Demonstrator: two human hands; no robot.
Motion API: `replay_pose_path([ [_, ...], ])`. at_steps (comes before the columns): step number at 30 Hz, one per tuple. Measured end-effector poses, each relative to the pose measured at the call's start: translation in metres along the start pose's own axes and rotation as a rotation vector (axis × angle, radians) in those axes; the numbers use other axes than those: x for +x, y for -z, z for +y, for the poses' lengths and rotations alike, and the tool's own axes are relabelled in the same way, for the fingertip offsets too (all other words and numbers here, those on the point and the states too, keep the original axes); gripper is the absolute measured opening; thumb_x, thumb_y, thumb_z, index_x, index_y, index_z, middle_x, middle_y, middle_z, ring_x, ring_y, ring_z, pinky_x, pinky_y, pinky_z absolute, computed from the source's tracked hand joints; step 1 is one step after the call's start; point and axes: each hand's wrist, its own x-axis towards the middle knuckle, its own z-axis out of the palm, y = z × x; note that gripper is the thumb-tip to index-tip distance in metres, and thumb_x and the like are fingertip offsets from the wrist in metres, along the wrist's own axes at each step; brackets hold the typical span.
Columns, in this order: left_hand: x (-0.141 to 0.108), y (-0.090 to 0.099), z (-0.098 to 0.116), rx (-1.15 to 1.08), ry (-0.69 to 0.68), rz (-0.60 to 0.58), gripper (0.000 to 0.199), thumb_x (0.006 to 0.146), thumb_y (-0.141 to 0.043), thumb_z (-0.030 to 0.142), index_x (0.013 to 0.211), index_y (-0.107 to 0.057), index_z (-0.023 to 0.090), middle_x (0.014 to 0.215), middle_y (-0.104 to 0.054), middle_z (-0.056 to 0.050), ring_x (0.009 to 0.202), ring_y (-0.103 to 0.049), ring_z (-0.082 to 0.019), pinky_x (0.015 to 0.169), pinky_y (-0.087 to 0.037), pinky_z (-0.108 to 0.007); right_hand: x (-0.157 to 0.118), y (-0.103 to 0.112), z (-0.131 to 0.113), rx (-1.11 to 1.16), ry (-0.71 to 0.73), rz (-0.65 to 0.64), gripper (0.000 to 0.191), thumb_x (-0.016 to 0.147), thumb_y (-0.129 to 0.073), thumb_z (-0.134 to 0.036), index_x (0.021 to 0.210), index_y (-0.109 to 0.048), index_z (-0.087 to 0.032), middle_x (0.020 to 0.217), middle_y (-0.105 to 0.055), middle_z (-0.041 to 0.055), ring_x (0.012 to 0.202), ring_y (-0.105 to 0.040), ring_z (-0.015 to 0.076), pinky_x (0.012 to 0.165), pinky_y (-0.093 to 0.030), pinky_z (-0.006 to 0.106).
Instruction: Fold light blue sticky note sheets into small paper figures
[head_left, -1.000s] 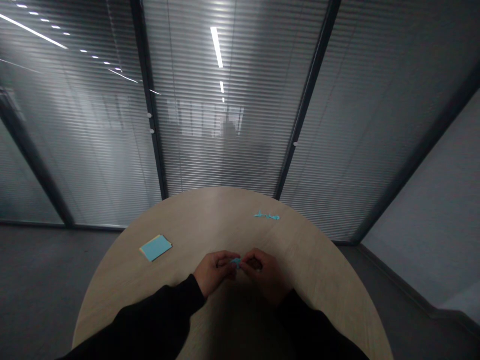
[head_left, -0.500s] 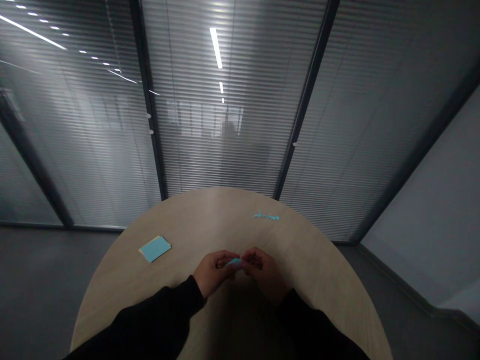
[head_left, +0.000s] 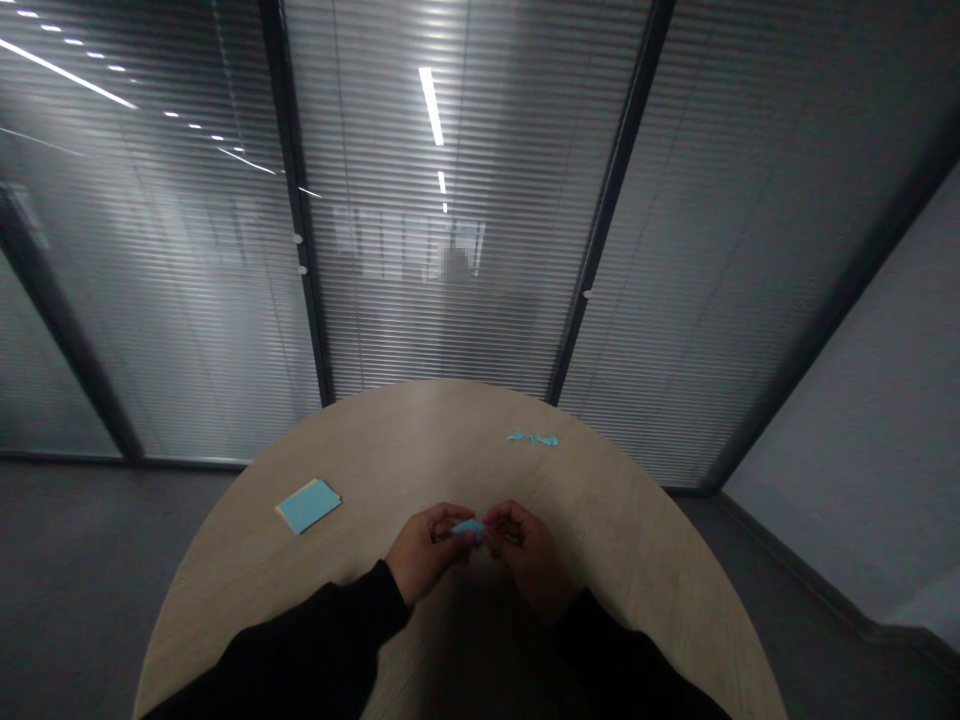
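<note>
Between my two hands, over the near middle of the round table, is a small piece of blue paper (head_left: 466,527). My left hand (head_left: 425,548) pinches it between thumb and fingers. The fingertips of my right hand (head_left: 529,552) are closed on the paper's right end. How the paper is folded is too small to make out, and the fingers hide part of it.
A stack of blue and yellow paper sheets (head_left: 309,506) lies on the left of the wooden table (head_left: 405,440). Toward the far right edge is a row of small blue paper scraps (head_left: 532,438). Glass partitions with blinds (head_left: 450,330) stand behind the table.
The view has tilted up slightly, so everything sits a little lower. A bit more of the blue paper shows between my fingers; both hands stay in nearly the same place.
</note>
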Motion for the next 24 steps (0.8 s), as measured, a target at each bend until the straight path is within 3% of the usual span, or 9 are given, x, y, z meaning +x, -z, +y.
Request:
replay_pose_path([
  [5,0.0002,-0.0001,0.0035,-0.013,0.016,0.0,0.051,0.065,-0.081,0.055,0.085,-0.067,0.01,0.074,-0.071,-0.008,0.06,-0.06,-0.012,0.06,-0.046,-0.026,0.0012,0.0011,-0.0028,0.012,-0.022,0.026,0.019,0.074,-0.069,-0.034,0.08,-0.057,-0.019,0.072,-0.06,0.0001,0.066,-0.055,0.0152,0.06,-0.043,0.027],
  [10,0.0001,0.0008,0.0021,0.011,0.009,0.027,0.051,0.064,-0.08,0.058,0.079,-0.066,0.011,0.068,-0.07,-0.007,0.058,-0.06,-0.013,0.058,-0.046,-0.026,0.0009,-0.0006,-0.0023,0.048,-0.08,0.0,0.035,0.073,-0.072,-0.042,0.096,-0.058,-0.02,0.082,-0.063,0.0026,0.07,-0.058,0.0169,0.059,-0.046,0.027],
  [17,0.0,-0.0012,0.0008,-0.005,0.001,0.003,0.05,0.068,-0.078,0.057,0.087,-0.066,0.011,0.068,-0.069,-0.005,0.055,-0.058,-0.012,0.055,-0.044,-0.025,-0.0007,0.0013,-0.0029,-0.126,-0.045,-0.028,0.029,0.082,-0.065,-0.045,0.077,-0.063,-0.017,0.065,-0.059,-0.0001,0.06,-0.053,0.0137,0.058,-0.041,0.025],
  [24,-0.0044,-0.0032,0.0083,0.038,-0.005,0.028,0.048,0.067,-0.076,0.06,0.069,-0.063,0.014,0.061,-0.067,-0.004,0.053,-0.056,-0.012,0.056,-0.044,-0.026,-0.0018,-0.0008,-0.0072,-0.118,-0.052,-0.033,0.031,0.081,-0.066,-0.048,0.077,-0.065,-0.017,0.063,-0.061,-0.0004,0.058,-0.053,0.0134,0.055,-0.04,0.024],
])
